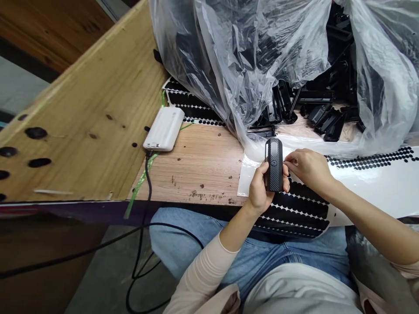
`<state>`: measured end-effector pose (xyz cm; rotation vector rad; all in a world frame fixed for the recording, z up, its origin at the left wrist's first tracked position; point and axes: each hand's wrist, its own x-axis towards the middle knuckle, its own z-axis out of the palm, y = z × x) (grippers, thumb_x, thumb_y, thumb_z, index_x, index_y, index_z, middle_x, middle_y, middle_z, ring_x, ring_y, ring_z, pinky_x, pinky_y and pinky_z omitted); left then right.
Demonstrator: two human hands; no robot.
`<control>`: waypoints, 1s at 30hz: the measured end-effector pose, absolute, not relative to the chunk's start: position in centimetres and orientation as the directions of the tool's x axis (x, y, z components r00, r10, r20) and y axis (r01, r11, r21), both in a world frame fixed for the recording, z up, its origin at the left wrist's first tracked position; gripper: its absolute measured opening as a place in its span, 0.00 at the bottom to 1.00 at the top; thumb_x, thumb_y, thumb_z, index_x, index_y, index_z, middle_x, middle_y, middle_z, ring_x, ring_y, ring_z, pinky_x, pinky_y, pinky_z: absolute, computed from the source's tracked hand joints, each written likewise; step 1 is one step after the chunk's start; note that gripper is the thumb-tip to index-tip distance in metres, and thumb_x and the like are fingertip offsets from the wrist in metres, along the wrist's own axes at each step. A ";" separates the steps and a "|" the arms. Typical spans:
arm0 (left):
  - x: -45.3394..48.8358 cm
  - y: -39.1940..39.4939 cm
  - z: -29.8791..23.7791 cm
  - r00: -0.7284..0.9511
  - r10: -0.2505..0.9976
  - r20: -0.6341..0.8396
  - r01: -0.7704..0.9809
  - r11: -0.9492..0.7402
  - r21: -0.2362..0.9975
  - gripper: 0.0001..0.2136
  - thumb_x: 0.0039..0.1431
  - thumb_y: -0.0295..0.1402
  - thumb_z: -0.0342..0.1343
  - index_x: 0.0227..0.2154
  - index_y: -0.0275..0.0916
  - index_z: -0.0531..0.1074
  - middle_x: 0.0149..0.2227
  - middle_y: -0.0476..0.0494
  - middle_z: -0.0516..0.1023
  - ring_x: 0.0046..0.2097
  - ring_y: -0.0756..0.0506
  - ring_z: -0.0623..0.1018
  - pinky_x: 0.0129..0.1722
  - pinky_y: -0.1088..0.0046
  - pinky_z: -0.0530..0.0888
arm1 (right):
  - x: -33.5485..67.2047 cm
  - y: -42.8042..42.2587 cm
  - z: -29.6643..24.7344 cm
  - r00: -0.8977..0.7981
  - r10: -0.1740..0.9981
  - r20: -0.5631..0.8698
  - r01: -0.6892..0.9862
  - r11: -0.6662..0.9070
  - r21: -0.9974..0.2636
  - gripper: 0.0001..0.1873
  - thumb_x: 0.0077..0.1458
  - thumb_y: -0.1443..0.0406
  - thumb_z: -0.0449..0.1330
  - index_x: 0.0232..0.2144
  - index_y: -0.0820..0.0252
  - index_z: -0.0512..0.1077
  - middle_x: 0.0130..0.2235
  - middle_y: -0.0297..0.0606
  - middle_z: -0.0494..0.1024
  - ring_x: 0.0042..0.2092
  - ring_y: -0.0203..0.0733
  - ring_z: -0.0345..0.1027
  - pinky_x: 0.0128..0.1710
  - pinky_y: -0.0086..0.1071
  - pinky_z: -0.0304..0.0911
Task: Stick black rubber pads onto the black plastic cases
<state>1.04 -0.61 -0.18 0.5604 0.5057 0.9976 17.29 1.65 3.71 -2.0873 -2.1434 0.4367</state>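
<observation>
Scuffed wood-grain tabletop (196, 165), plywood board (81, 131) rising along left edge. Clear plastic bag (248, 43) at far edge, black plastic parts (327, 117) inside and spilling out. Left hand (258, 192) gripping carbon-textured black casing (273, 165) above sheet of black round stickers (294, 209); right hand (309, 168) pinched closed, just beside casing.

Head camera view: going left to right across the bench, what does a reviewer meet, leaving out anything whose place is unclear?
Plywood board → white power bank → left hand → black carbon-textured casing → right hand
</observation>
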 end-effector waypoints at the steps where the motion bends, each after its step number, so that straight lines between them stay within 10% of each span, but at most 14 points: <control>1: 1.0 -0.6 -0.2 0.453 0.881 -0.140 -0.631 0.427 0.647 0.20 0.69 0.50 0.52 0.35 0.35 0.73 0.36 0.44 0.75 0.25 0.49 0.74 0.29 0.68 0.73 | 17.2 1.8 3.7 -0.039 0.992 -0.123 0.956 0.001 -0.294 0.08 0.66 0.66 0.64 0.36 0.57 0.85 0.40 0.42 0.88 0.44 0.53 0.80 0.35 0.38 0.60; 7: 1.1 -0.6 -0.2 0.443 0.885 -0.144 -0.637 0.424 0.644 0.20 0.69 0.51 0.52 0.36 0.37 0.71 0.38 0.43 0.78 0.25 0.50 0.75 0.29 0.69 0.73 | 18.9 1.9 4.1 -0.048 0.984 -0.173 0.876 -0.042 -0.481 0.07 0.64 0.64 0.66 0.33 0.56 0.81 0.37 0.38 0.87 0.39 0.46 0.80 0.36 0.36 0.66; 11: 1.3 -0.7 -0.6 0.450 0.884 -0.129 -0.620 0.413 0.667 0.19 0.69 0.52 0.54 0.41 0.38 0.70 0.36 0.46 0.77 0.25 0.49 0.76 0.28 0.69 0.74 | 20.8 0.9 5.7 -0.046 0.948 -0.316 0.375 -0.276 -0.885 0.17 0.54 0.50 0.75 0.31 0.56 0.81 0.36 0.37 0.84 0.38 0.43 0.78 0.44 0.39 0.76; 14: 1.4 -1.0 -1.0 0.458 0.884 -0.092 -0.568 0.371 0.735 0.20 0.70 0.53 0.56 0.46 0.39 0.69 0.37 0.46 0.79 0.25 0.48 0.78 0.27 0.71 0.74 | 21.0 0.0 7.2 -0.153 0.872 -0.465 0.083 -0.457 -0.885 0.24 0.45 0.46 0.81 0.30 0.57 0.81 0.34 0.36 0.82 0.36 0.41 0.77 0.39 0.37 0.77; 30: 1.6 -1.5 -1.5 0.472 0.880 -0.054 -0.520 0.328 0.789 0.21 0.71 0.54 0.57 0.48 0.38 0.72 0.36 0.46 0.80 0.25 0.49 0.78 0.26 0.73 0.74 | 18.5 -0.9 7.7 -0.134 0.917 -0.376 0.143 -0.358 -0.923 0.23 0.47 0.46 0.79 0.30 0.57 0.81 0.29 0.35 0.82 0.30 0.40 0.77 0.32 0.33 0.73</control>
